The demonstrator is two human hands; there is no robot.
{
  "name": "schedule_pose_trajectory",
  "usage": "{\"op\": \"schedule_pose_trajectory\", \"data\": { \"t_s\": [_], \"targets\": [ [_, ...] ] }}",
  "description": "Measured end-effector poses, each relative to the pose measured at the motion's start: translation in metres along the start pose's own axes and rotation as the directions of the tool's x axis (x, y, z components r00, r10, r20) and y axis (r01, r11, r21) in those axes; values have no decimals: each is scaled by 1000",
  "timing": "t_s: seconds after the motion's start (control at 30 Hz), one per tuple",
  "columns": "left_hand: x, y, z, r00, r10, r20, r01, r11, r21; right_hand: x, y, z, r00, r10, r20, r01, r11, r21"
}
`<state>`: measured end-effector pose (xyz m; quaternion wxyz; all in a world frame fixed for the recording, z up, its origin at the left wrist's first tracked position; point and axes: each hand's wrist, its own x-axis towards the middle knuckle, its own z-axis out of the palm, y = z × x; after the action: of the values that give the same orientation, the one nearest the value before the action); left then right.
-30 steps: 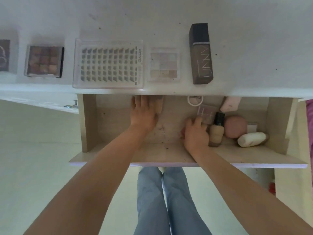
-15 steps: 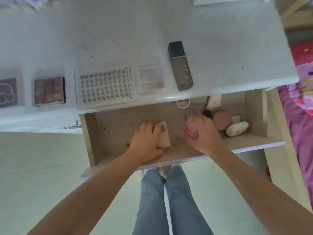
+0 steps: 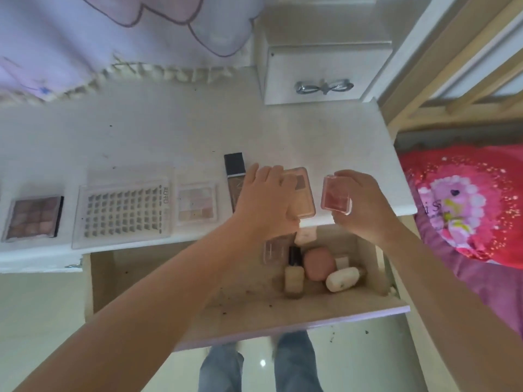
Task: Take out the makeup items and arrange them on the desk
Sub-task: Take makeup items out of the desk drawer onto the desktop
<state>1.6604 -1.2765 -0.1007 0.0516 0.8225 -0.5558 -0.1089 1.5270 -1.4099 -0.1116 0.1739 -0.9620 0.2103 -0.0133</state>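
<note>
Now fingers around pink compact

Both hands raised, left gripping, right pinching

The left hand is gripping a peach compact over the white desk, just beside the dark foundation tube at its nine o'clock. The right hand is pinching a pink blush case at the compact's three o'clock — both above the open drawer, where a pale bottle and a pink sponge are lying.
</note>
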Motion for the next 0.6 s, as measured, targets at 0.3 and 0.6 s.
{"op": "schedule_pose_trajectory", "data": {
  "t_s": [0.3,0.6],
  "targets": [
    [26,-5,15,961,-176,212,156,982,108,44,29,9,951,-75,300,47,994,99],
    [18,2,12,944,-211,253,192,976,99,40,24,5,917,-216,336,181,975,132]
  ]
}}
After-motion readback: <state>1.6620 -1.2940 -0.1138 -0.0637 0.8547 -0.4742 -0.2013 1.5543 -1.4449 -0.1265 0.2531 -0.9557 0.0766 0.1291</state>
